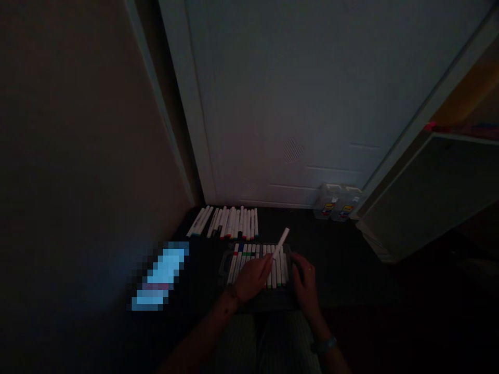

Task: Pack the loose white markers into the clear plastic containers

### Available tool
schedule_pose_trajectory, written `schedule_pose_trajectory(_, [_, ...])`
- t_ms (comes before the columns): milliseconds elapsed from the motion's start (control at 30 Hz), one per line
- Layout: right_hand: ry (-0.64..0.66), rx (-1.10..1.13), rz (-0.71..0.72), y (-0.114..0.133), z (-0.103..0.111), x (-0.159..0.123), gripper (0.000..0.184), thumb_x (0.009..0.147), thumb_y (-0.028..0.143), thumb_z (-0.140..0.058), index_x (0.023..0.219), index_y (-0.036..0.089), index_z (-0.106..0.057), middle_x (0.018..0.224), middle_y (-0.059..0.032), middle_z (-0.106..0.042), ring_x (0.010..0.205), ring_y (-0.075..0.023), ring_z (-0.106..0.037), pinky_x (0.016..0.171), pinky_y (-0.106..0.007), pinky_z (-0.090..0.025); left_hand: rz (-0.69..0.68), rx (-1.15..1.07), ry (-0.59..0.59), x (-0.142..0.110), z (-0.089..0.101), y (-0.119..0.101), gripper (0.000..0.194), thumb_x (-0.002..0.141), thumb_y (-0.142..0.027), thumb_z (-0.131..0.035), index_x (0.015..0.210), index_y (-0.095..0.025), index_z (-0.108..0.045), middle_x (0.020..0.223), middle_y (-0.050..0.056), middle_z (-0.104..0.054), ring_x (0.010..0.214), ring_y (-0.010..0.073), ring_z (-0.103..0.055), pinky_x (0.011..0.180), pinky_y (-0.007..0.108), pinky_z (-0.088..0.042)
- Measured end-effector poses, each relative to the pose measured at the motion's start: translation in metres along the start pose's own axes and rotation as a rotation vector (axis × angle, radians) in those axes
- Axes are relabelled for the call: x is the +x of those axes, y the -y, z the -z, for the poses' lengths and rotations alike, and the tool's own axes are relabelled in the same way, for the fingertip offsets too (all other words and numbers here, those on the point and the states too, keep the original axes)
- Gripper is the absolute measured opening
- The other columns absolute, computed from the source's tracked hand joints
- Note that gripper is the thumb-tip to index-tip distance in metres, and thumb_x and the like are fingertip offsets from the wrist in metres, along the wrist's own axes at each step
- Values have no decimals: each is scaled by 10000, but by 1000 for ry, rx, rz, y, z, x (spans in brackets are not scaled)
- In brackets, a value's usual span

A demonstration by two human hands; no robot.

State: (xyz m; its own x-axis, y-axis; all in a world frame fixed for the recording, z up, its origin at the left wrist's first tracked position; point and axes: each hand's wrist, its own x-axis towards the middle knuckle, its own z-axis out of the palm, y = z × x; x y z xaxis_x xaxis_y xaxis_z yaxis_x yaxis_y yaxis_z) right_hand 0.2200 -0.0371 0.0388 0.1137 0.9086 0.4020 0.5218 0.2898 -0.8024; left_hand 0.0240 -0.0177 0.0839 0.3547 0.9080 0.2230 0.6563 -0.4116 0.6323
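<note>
Between the fingers of my left hand (253, 278) is a white marker (283, 239), tilted up and to the right. It is held over a dark-framed case (225, 267) in which several white markers (237, 258) with coloured bands lie side by side. At the case's right edge rests my right hand (305, 283), with its thumb and fingers apart and nothing visible in them. Part of the case's row is hidden under my left hand. Behind the case, more white markers (234, 222) with coloured ends lie in a loose row on the dark table.
Two clear plastic cases (325, 202) with colourful labels stand against the white panel (273, 104) at the back right. A bright, pixelated screen-like object (161, 278) lies on the left. The dark table (339, 259) runs beneath everything, and the light is dim.
</note>
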Motion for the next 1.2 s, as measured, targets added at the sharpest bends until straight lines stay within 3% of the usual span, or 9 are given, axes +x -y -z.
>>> schedule_pose_trajectory(167, [16,321,-204,-5,7,1,441,970,436,-323,1310,229,-512,1203,-78,-633,1101,-206,-589,923,-374,-476,-17,-124,151,-5,-26,-10,439,982,-421,-238,811,-218,-587,690,19,-616,636,172,-570,602,265,-353])
schedule_pose_trajectory(333, [-60,344,-220,-7,15,2,463,948,482,-358,1253,217,-582,1234,-79,-618,1175,-230,-541,942,-373,-462,62,-239,178,-1,-32,-2,536,975,-478,-211,678,-191,-553,618,-1,-554,597,146,-516,580,255,-322])
schedule_pose_trajectory(433, [-87,384,-264,-5,19,1,454,932,490,-400,1255,219,-569,1225,-75,-613,1109,-220,-569,894,-337,-475,87,-293,192,1,-32,0,542,968,-492,-239,642,-178,-537,584,-14,-523,566,132,-482,568,252,-308])
schedule_pose_trajectory(533, [-92,463,-349,-5,20,0,403,906,499,-462,1157,219,-607,1021,-45,-660,894,-190,-613,748,-282,-491,100,-309,192,2,-33,2,541,959,-506,-264,623,-175,-530,575,-20,-506,566,130,-470,569,252,-305])
schedule_pose_trajectory(633, [-110,556,-403,-9,19,-2,327,867,494,-539,1015,215,-623,777,8,-612,680,-149,-569,604,-239,-453,138,-337,172,4,-33,2,550,953,-525,-268,608,-175,-514,560,-24,-476,573,133,-469,581,254,-318])
schedule_pose_trajectory(867, [-134,530,-421,-13,16,-4,305,850,494,-562,981,223,-611,729,20,-583,620,-142,-538,545,-230,-423,83,-459,91,4,-26,-1,301,948,-446,-366,1021,-205,-532,741,-35,-517,652,125,-471,616,232,-372])
schedule_pose_trajectory(1000, [-241,464,-407,-13,15,-3,337,845,492,-568,1012,204,-620,830,-22,-635,706,-164,-577,599,-250,-455,115,-494,40,3,-27,-1,376,946,-371,-387,1286,-212,-379,729,-41,-503,638,126,-489,626,239,-398])
schedule_pose_trajectory(1100, [-292,430,-391,-11,14,-5,334,831,475,-594,1000,190,-631,925,-52,-654,800,-185,-600,671,-276,-474,85,-503,40,2,-28,-5,473,926,-326,-429,1363,-215,-287,799,-19,-547,690,131,-545,670,249,-433])
schedule_pose_trajectory(1200, [-190,335,-298,-7,13,-8,301,847,437,-586,1013,192,-641,910,-54,-655,802,-190,-596,702,-300,-471,65,-451,87,0,-29,-9,434,898,-301,-478,1315,-241,-375,842,-9,-576,706,130,-570,682,249,-449])
